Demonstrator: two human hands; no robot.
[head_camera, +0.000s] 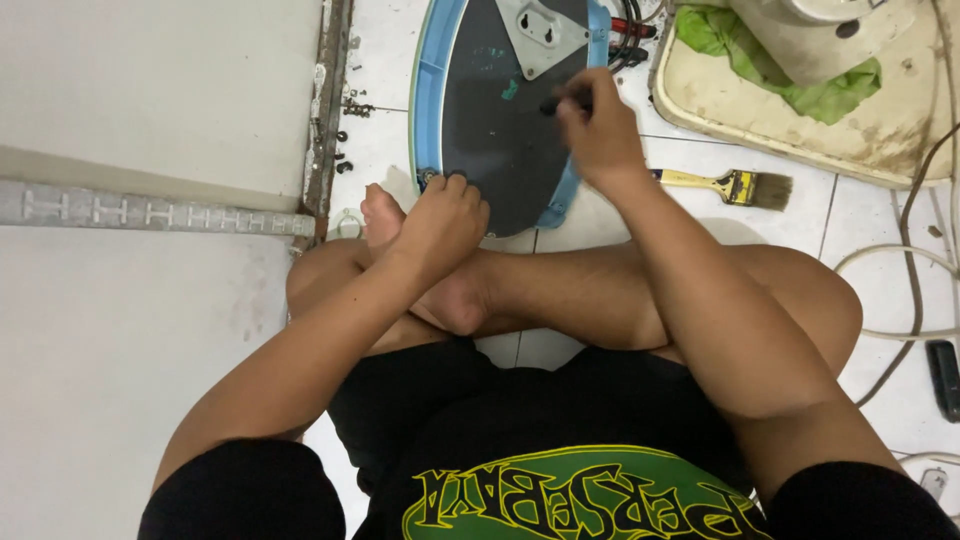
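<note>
- Dark oval panel (500, 140) with a light blue rim lies flat on the tiled floor (880, 230) at top centre of the frame, just past the person's crossed legs, close enough for both arms.
- Left hand (440, 215) curls closed over the panel's near edge, apparently pinning it down.
- Right hand (598, 125) pinches a small black tool (560, 103) tip-down onto the surface, beside a grey bracket (540, 35).
- Yellow-handled paintbrush (730, 185) lies aside at right; loose screws (350, 105) sit at upper left.
</note>
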